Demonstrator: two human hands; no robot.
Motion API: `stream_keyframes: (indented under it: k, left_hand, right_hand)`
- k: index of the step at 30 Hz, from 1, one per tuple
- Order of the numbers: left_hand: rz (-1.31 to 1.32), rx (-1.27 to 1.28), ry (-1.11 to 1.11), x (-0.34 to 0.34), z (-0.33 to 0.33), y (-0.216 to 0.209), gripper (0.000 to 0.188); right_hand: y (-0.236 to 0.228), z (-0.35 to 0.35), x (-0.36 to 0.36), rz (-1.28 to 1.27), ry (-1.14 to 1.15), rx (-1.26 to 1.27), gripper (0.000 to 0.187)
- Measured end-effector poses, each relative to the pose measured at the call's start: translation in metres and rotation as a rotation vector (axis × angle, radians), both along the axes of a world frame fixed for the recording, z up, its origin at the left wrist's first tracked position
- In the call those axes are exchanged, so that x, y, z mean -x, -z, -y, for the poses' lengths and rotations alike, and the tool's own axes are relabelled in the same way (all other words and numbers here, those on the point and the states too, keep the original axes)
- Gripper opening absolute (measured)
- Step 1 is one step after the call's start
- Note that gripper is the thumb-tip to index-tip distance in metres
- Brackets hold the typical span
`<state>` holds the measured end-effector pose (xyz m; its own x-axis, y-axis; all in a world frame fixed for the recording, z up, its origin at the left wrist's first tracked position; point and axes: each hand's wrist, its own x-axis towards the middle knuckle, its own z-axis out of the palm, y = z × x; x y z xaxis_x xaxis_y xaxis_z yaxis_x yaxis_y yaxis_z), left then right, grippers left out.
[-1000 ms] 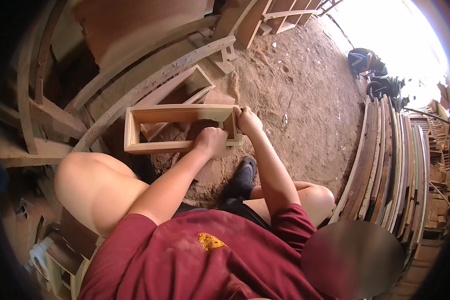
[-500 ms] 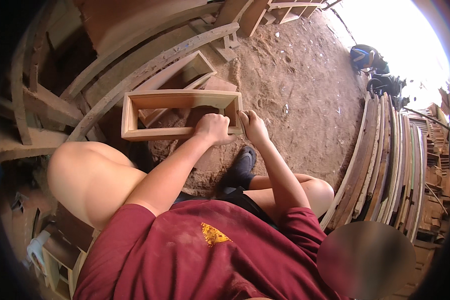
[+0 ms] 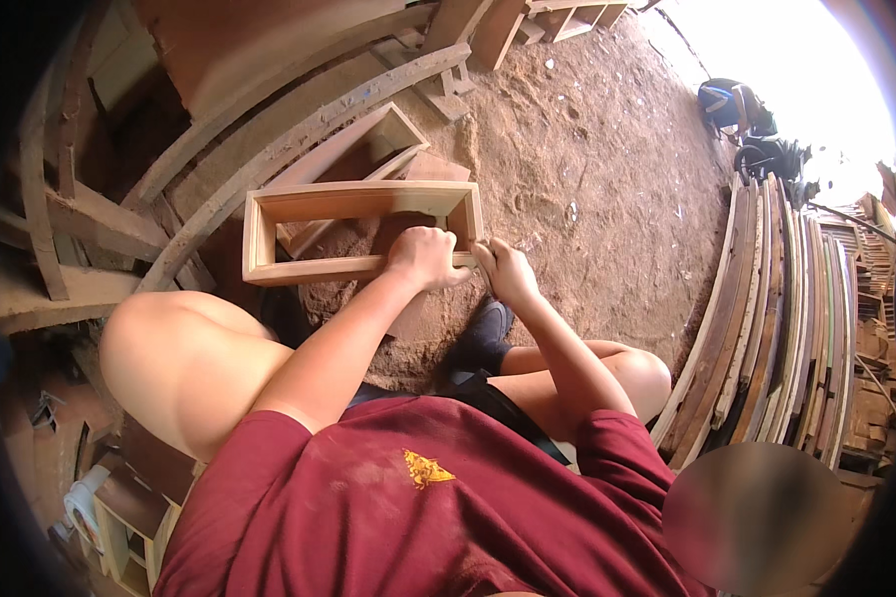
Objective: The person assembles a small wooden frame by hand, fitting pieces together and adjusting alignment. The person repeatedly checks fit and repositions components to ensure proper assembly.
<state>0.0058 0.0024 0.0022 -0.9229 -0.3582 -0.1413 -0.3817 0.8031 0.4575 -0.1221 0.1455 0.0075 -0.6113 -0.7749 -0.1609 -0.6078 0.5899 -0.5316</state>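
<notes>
A pale wooden rectangular frame (image 3: pixel 314 270), open through its middle like a shallow box without a bottom, is held up in front of my knees. My left hand (image 3: pixel 424 257) is closed around its near rail, close to the right-hand corner. At the frame's right end my right hand (image 3: pixel 509 271) is closed, knuckles up, against the outer edge by that same corner. Whatever lies between its fingers, if anything, is hidden. Behind the held frame another wooden box frame (image 3: pixel 400 127) leans at a slant, and a small wooden board (image 3: pixel 438 167) lies beside it.
Long curved timbers (image 3: pixel 319 117) run along the left. On the right lies a stack of long planks (image 3: pixel 767 328). Bare dirt floor (image 3: pixel 597 179) stretches ahead, with wooden shelving (image 3: pixel 558 22) at the far end. Another person (image 3: pixel 732 107) is near the bright opening, beside a dark wheeled thing (image 3: pixel 772 159).
My right hand has slid a little toward me along the frame's right end. The left hand keeps its grip, and the frame has barely shifted.
</notes>
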Motion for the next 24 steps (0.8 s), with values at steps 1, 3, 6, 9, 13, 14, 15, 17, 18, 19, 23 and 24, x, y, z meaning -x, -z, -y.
stream_keyframes:
  k: [1,3,6,9,13,14,15,17,18,19,23,24]
  left_hand:
    - [0.017,-0.005,0.003,0.0,0.001,0.0,0.053]
    - [0.052,-0.018,0.014,0.001,-0.001,-0.002,0.053]
    - [0.037,-0.002,0.019,0.004,-0.001,-0.004,0.053]
    - [0.008,0.01,0.009,0.003,-0.002,-0.001,0.054]
    - [0.055,-0.018,0.015,0.002,-0.001,-0.001,0.053]
    - [0.044,-0.01,0.013,0.004,0.001,-0.001,0.054]
    - [0.039,-0.008,0.011,0.003,0.001,-0.001,0.054]
    - [0.028,-0.013,0.01,0.004,-0.001,-0.002,0.054]
    - [0.023,-0.013,0.013,0.004,-0.001,-0.002,0.054]
    - [0.018,-0.012,0.017,0.004,-0.001,-0.002,0.053]
    - [0.056,-0.016,0.001,0.002,0.002,-0.003,0.055]
    - [0.07,-0.008,0.004,0.002,0.001,-0.002,0.056]
  right_hand:
    - [-0.001,-0.001,-0.001,-0.025,-0.003,-0.043,0.047]
    - [-0.004,-0.001,-0.002,-0.073,-0.002,-0.131,0.049]
    - [0.0,0.013,0.01,-0.067,0.031,-0.075,0.05]
    - [-0.001,0.012,0.008,-0.044,0.044,-0.066,0.05]
    - [-0.003,-0.002,0.003,-0.03,0.022,-0.008,0.05]
    - [-0.004,0.003,0.006,-0.053,0.024,-0.009,0.049]
    - [-0.002,0.006,0.006,-0.069,0.026,-0.015,0.049]
    - [-0.002,0.013,0.012,-0.034,0.062,-0.09,0.052]
    - [0.0,0.012,0.012,-0.007,0.076,-0.077,0.052]
    - [0.002,0.011,0.012,0.021,0.092,-0.064,0.053]
    - [-0.007,-0.003,0.008,-0.038,-0.049,-0.175,0.05]
    - [-0.007,-0.003,0.009,-0.072,-0.062,-0.221,0.049]
